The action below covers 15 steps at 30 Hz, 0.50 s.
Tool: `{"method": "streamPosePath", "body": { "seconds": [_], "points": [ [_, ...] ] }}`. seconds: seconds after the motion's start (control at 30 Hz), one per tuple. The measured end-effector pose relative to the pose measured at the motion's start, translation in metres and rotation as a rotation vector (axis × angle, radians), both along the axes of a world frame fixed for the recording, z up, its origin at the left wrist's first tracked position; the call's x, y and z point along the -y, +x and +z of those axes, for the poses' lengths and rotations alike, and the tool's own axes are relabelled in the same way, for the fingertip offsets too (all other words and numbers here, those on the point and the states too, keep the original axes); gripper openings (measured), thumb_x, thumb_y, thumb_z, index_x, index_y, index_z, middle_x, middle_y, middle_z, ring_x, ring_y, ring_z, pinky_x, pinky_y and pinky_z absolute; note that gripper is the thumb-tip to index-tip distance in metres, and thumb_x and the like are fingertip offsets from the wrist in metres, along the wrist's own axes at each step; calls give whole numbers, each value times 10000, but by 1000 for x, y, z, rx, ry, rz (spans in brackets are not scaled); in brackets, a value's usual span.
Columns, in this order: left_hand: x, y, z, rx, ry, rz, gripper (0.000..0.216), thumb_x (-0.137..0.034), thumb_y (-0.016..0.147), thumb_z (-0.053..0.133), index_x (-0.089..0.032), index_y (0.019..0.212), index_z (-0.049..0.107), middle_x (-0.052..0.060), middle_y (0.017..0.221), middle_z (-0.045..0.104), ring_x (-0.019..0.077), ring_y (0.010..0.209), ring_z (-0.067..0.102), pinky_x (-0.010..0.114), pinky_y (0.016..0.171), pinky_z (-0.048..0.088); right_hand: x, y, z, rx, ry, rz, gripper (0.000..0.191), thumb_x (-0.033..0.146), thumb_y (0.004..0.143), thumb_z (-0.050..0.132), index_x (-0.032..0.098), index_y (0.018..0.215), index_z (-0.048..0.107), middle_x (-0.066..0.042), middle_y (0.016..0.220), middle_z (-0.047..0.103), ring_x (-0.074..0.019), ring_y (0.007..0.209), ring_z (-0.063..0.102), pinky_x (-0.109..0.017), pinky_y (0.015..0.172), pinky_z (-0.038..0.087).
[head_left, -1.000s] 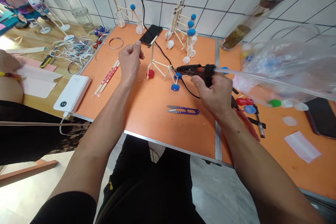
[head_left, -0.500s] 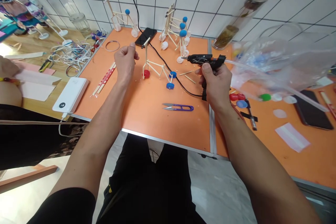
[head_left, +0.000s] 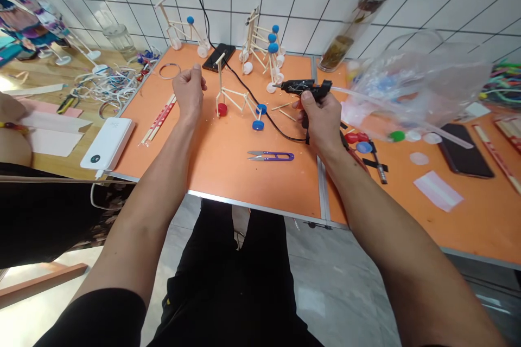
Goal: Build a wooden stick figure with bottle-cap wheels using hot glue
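Observation:
My right hand (head_left: 321, 119) is closed around the grip of a black hot glue gun (head_left: 303, 87), whose nozzle points left. A clear glue stick (head_left: 366, 95) runs out of its back end. My left hand (head_left: 189, 89) is closed beside a small tricycle model (head_left: 232, 95) made of wooden sticks; its curled fingers hide whatever they may hold. The model stands on the orange table with a red bottle-cap wheel (head_left: 221, 110) and two blue cap wheels (head_left: 258, 125). Purple thread snips (head_left: 271, 156) lie in front of it.
Other stick models (head_left: 260, 43) stand by the tiled wall near a phone (head_left: 218, 57). A tall glass bottle (head_left: 358, 21) and a plastic bag (head_left: 419, 81) are at right. A power bank (head_left: 108, 143) lies left, near another person's arm (head_left: 14, 130). A black cord (head_left: 280, 133) crosses the table.
The camera view has turned slightly right, so most things appear further left. Both hands keep almost the same pose, and the glue gun stays in my right hand.

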<state>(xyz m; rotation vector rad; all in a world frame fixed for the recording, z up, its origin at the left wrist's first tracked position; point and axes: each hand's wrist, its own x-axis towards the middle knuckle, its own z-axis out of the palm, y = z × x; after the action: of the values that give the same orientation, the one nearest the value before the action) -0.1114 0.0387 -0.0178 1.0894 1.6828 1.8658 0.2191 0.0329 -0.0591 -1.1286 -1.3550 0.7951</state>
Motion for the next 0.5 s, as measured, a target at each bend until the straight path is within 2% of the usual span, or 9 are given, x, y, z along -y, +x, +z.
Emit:
{"method": "streamPosePath", "body": {
  "seconds": [0.13, 0.27, 0.5],
  "points": [
    [-3, -2, -5, -5, -7, 40, 751, -554, 1105, 892, -259, 576, 448, 1, 574, 529, 158, 572, 532, 313, 538, 379, 1, -4, 0, -10, 18, -2, 588, 864, 997, 848, 293, 1003, 708, -35, 900, 816, -173, 622, 658, -327, 536, 533],
    [1, -1, -6, -38, -16, 61, 696, -452, 1147, 854, -253, 588, 491, -15, 568, 539, 143, 557, 497, 299, 553, 370, 2, -7, 1, -43, 43, 40, 582, 845, 999, 863, 287, 1010, 698, -36, 909, 812, -172, 631, 663, -322, 542, 524],
    [6, -2, -5, -98, -48, 69, 673, -422, 1170, 784, -266, 590, 482, -33, 573, 562, 121, 524, 472, 292, 562, 405, 2, -13, 0, -103, 4, 57, 509, 756, 976, 904, 293, 1031, 699, -30, 914, 813, -180, 615, 645, -338, 528, 533]
  ]
}}
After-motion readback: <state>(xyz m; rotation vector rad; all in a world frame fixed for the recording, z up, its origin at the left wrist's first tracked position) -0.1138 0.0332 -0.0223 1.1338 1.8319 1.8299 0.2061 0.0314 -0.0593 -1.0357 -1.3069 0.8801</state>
